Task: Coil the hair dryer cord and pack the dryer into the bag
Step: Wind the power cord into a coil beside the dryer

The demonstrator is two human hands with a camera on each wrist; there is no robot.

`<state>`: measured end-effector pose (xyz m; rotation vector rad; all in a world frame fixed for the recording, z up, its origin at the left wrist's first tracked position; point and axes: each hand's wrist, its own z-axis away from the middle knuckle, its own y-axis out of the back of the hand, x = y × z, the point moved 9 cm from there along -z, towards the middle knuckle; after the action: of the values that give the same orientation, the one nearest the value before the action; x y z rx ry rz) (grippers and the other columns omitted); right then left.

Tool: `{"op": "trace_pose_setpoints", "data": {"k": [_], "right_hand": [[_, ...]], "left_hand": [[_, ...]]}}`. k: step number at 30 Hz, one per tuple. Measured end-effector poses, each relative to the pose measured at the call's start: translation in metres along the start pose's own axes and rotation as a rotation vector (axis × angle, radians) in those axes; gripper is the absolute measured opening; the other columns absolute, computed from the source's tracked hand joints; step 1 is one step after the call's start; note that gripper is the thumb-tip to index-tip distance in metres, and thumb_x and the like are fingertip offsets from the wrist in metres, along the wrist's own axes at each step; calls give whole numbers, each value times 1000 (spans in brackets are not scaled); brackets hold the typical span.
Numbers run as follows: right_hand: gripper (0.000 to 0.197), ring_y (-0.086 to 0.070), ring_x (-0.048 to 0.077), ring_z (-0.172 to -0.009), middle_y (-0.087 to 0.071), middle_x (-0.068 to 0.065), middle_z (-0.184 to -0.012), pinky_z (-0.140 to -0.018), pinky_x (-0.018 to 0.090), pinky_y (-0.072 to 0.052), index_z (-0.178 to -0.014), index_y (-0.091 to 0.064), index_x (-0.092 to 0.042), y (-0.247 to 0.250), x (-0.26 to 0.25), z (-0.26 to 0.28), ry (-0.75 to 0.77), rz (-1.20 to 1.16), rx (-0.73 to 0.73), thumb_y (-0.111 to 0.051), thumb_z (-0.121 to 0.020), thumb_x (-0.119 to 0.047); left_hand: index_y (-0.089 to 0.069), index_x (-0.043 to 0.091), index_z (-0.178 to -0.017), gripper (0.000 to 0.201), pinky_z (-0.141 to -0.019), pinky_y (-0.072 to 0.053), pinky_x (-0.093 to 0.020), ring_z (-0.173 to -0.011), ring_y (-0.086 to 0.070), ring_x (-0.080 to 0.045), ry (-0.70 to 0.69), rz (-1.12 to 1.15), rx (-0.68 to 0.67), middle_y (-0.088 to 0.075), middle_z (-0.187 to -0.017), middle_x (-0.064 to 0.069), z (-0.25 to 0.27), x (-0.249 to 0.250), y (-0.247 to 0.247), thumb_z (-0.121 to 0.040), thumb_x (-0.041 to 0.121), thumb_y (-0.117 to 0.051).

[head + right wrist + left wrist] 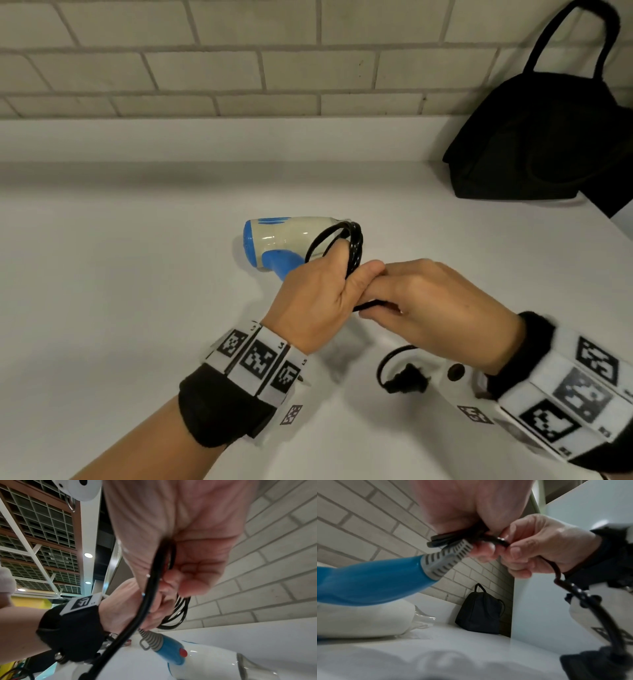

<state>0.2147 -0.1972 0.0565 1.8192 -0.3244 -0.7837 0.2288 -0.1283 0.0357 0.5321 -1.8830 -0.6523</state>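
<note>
Gripping a bundle of black cord (352, 246) loops, the left hand (315, 294) has its fingers curled tight round them just above the white and blue hair dryer (284, 240) lying on the white counter (137, 274). Right hand (442, 308) is touching it, fingers pinching the loose cord, with the plug (407, 380) dangling under that wrist. Black bag (534, 144) stands at the back right against the brick wall (205, 61), well apart from the dryer.

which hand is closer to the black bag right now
Right. The right hand sits on the bag's side of the counter, pinching the cord. The left hand grips the coiled loops further left, beside the hair dryer.
</note>
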Motion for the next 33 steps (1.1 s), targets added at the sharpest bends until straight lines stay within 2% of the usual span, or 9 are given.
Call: {"op": "trace_pose_setpoints", "data": {"k": [2, 4, 9, 11, 13, 18, 26, 30, 33], "right_hand": [[4, -44, -2, -48, -41, -22, -50, -52, 9, -35, -76, -58, -28, 14, 12, 3, -52, -85, 96, -58, -72, -27], [15, -43, 1, -47, -32, -18, -45, -50, 8, -34, -74, -53, -26, 28, 20, 3, -79, -210, 192, -66, -68, -31], [19, -48, 8, -56, -48, -9, -56, -55, 14, -41, -80, -70, -12, 30, 34, -6, -78, -341, 302, -67, -69, -27], [21, -50, 5, -60, -56, -4, -66, -57, 17, -42, -86, -71, -14, 23, 38, -10, -59, -240, 268, -63, -75, -29], [21, -50, 8, -66, -61, 0, -77, -54, 24, -39, -93, -69, -22, 17, 46, -12, -95, -6, 176, -58, -82, -36], [25, -46, 17, -78, -47, -6, -86, -59, 30, -33, -104, -63, -30, 16, 67, -5, -264, 345, -42, -46, -88, -39], [32, -48, 19, -80, -43, -1, -96, -72, 34, -44, -100, -50, -19, 6, 81, -10, -372, -144, 119, -30, -90, -41], [39, -50, 24, -63, -50, 2, -65, -54, 32, -36, -82, -42, -20, -11, 86, -20, -489, 78, 1, -20, -90, -52], [36, -46, 18, -53, -48, 0, -55, -53, 26, -38, -66, -48, -21, -19, 88, -31, -507, -383, 127, -33, -94, -38]], "left_hand": [[-38, 22, -72, 57, -49, -38, -20, -48, -47, -7, 41, 69, -50, -48, -53, 9, 1, -7, -4, -76, 74, -15], [-38, 25, -65, 41, -45, -35, -9, -40, -45, -1, 142, 290, -110, -45, -41, 11, 4, -11, -9, -80, 62, -30], [-39, 13, -62, 29, -36, -26, -8, -28, -28, -1, 273, 608, -239, -34, -30, 6, 8, -3, -11, -74, 39, -44], [-39, 14, -65, 30, -34, -24, -9, -31, -25, 0, 310, 680, -265, -31, -36, 11, 8, -9, -8, -74, 21, -66], [-38, 18, -64, 29, -34, -23, -11, -33, -25, -2, 342, 688, -285, -30, -41, 13, 9, -17, -6, -69, 4, -64], [-38, 20, -63, 20, -33, -16, -11, -30, -20, -1, 456, 820, -198, -28, -36, 14, 14, -40, 6, -66, 6, -52], [-43, 27, -44, 21, -32, -21, -6, -24, -21, 1, 454, 1103, -231, -30, -31, 15, 14, -37, 4, -51, 13, -57], [-35, 27, -44, 26, -35, -19, -7, -27, -9, -5, 440, 1182, -269, -22, -32, 16, 16, -30, -4, -53, 12, -54], [-24, 26, -47, 32, -35, -18, -7, -30, -6, -11, 426, 1193, -260, -10, -38, 5, 15, -29, -8, -55, 13, -53]]}}
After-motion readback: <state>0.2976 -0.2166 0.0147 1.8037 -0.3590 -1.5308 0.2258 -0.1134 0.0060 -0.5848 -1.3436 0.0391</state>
